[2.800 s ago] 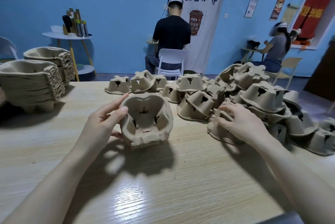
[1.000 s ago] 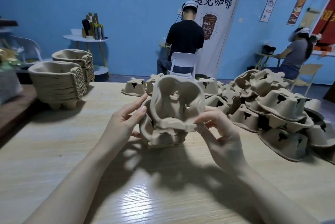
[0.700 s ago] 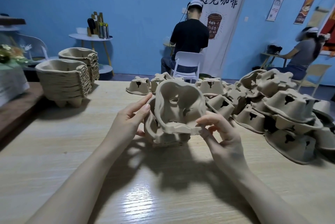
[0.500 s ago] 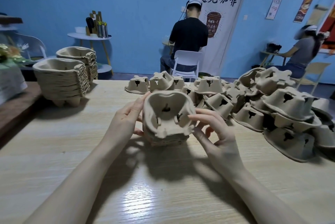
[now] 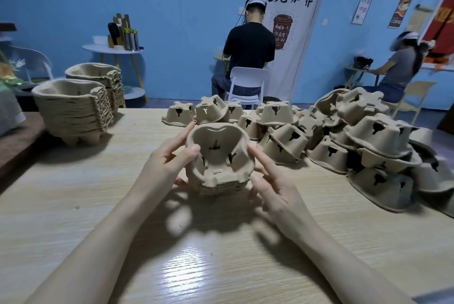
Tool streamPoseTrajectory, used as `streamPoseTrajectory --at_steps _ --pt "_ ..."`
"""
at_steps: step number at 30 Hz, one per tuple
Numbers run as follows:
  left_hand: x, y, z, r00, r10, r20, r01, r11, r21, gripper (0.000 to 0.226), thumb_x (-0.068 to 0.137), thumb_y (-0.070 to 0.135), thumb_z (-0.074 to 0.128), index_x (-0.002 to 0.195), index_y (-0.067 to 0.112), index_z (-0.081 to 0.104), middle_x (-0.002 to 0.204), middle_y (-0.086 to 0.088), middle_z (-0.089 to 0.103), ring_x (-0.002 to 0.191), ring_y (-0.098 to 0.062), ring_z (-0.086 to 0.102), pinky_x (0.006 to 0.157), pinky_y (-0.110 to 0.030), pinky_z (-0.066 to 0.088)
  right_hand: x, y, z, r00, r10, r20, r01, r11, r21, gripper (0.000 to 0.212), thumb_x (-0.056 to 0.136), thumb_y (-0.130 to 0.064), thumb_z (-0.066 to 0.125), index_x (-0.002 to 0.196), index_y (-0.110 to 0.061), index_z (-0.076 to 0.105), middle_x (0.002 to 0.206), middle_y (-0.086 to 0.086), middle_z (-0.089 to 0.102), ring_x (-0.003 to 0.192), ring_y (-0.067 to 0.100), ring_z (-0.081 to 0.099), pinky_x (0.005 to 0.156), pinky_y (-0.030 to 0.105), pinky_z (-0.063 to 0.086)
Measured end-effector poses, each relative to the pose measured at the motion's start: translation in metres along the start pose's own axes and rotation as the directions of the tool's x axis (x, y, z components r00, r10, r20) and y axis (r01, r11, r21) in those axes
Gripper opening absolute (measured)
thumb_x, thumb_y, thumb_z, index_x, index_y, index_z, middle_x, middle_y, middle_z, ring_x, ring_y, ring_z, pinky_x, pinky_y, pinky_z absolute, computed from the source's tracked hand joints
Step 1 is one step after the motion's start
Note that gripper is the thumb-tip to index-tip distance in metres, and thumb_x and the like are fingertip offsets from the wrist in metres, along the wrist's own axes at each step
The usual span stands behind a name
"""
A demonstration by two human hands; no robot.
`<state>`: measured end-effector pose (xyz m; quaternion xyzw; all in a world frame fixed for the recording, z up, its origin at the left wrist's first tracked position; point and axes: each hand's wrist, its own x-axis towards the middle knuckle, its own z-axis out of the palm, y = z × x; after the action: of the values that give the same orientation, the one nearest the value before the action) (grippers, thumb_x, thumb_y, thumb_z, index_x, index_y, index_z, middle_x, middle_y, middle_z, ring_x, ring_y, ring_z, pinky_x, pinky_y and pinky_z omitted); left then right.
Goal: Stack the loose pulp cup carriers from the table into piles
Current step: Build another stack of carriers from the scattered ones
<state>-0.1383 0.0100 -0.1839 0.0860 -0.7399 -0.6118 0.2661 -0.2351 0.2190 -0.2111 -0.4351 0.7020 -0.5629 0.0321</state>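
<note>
Seating step: small new pile of nested tan moulded-pulp cup carriers [image 5: 217, 163] at centre of pale wooden surface [image 5: 73, 205]. Left hand [image 5: 167, 163] cupping pile's left side, fingers curled on rim. Right hand [image 5: 272, 188] fingers straight, tips at right edge, clamped on nothing. Next, prob.: reach right for another from jumbled heap of upturned loose carriers [image 5: 344, 139], w/ care not to topple it. Two tall finished stacks [image 5: 78, 104] far left, well apart.

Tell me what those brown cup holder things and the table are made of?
The cup carriers look like moulded paper pulp: matte tan, rough and fibrous, with soft uneven edges, much like egg-carton material. The table looks like pale wood with grain lines; its smooth top reflects the light, so it is likely a laminate or varnished finish, which I cannot tell apart.
</note>
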Motion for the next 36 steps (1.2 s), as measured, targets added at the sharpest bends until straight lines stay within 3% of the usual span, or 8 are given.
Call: streamPoseTrajectory --at_steps 3,6,9,11,18,25,29,36 --pt "-0.002 0.002 0.003 0.999 0.014 0.041 -0.016 0.999 0.036 0.07 0.062 0.065 0.057 0.131 0.059 0.044 0.115 0.014 0.06 0.074 0.006 0.056 0.052 -0.024 0.049 0.001 0.003 0.001 0.997 0.076 0.018 -0.076 0.997 -0.017 0.062 0.084 -0.058 0.053 0.14 -0.064 0.027 0.119 -0.017 0.063 0.077 0.032 0.056 0.075 0.034 0.05" --pt "-0.002 0.001 0.005 0.998 0.035 0.057 -0.038 0.997 0.063 0.072 0.065 0.066 0.056 0.135 0.061 0.04 0.138 0.013 0.053 0.081 -0.002 0.058 0.054 -0.025 0.052 0.001 0.005 -0.001 0.993 0.117 0.003 -0.117 0.993 0.002 0.069 0.083 -0.061 0.055 0.144 -0.06 0.023 0.11 -0.014 0.066 0.088 0.004 0.062 0.085 0.026 0.048" --pt "0.0 0.0 0.008 0.998 0.034 0.058 -0.04 0.994 0.105 0.076 0.066 0.067 0.058 0.139 0.061 0.038 0.143 0.013 0.051 0.1 -0.013 0.064 0.068 -0.035 0.057 0.002 0.01 -0.004 0.988 0.15 -0.025 -0.149 0.988 0.046 0.07 0.077 -0.064 0.057 0.142 -0.059 0.029 0.097 -0.005 0.064 0.077 0.005 0.057 0.073 0.027 0.044" --pt "0.003 0.001 0.014 0.998 0.021 0.052 -0.027 0.993 0.115 0.079 0.068 0.063 0.061 0.143 0.055 0.036 0.144 0.009 0.051 0.078 -0.004 0.063 0.06 -0.034 0.058 0.003 0.011 -0.007 0.988 0.14 -0.062 -0.135 0.988 0.073 0.066 0.078 -0.062 0.058 0.14 -0.055 0.037 0.097 0.001 0.067 0.073 0.009 0.056 0.069 0.03 0.043" --pt "0.01 0.016 0.045 0.996 -0.017 0.084 0.011 0.997 0.072 0.076 0.076 0.044 0.064 0.145 0.052 0.032 0.14 0.006 0.054 0.077 -0.002 0.064 0.058 -0.033 0.06 0.001 0.003 -0.036 0.971 0.163 -0.177 -0.148 0.985 0.09 0.051 0.084 -0.045 0.061 0.134 -0.042 0.052 0.104 -0.008 0.073 0.097 0.011 0.067 0.087 0.033 0.054" --pt "0.009 0.01 0.082 0.991 -0.028 0.129 0.023 0.999 0.039 0.074 0.075 0.045 0.065 0.145 0.049 0.04 0.134 0.017 0.06 0.099 -0.013 0.064 0.065 -0.031 0.056 -0.017 0.004 -0.078 0.966 0.244 -0.086 -0.24 0.969 0.052 0.051 0.09 -0.036 0.062 0.139 -0.04 0.048 0.084 -0.001 0.068 0.06 0.01 0.053 0.056 0.019 0.042" --pt "0.009 0.005 0.085 0.995 0.005 0.098 -0.008 0.999 0.039 0.068 0.077 0.044 0.07 0.141 0.046 0.048 0.101 0.031 0.068 0.082 -0.024 0.067 0.072 -0.049 0.057 -0.014 -0.003 -0.103 0.977 0.209 -0.037 -0.213 0.965 -0.151 0.046 0.087 -0.041 0.064 0.132 -0.046 0.053 0.102 -0.006 0.07 0.061 0.012 0.058 0.063 0.035 0.057" --pt "0.006 -0.004 0.078 0.991 0.051 0.122 -0.052 0.999 0.006 0.074 0.065 0.063 0.062 0.137 0.052 0.05 0.127 0.013 0.065 0.089 -0.026 0.068 0.066 -0.043 0.058 0.024 -0.033 -0.204 0.882 -0.139 -0.451 -0.251 0.671 -0.698 0.033 0.091 -0.034 0.064 0.124 -0.029 0.062 0.108 -0.007 0.061 0.074 0.009 0.052 0.073 0.032 0.044"
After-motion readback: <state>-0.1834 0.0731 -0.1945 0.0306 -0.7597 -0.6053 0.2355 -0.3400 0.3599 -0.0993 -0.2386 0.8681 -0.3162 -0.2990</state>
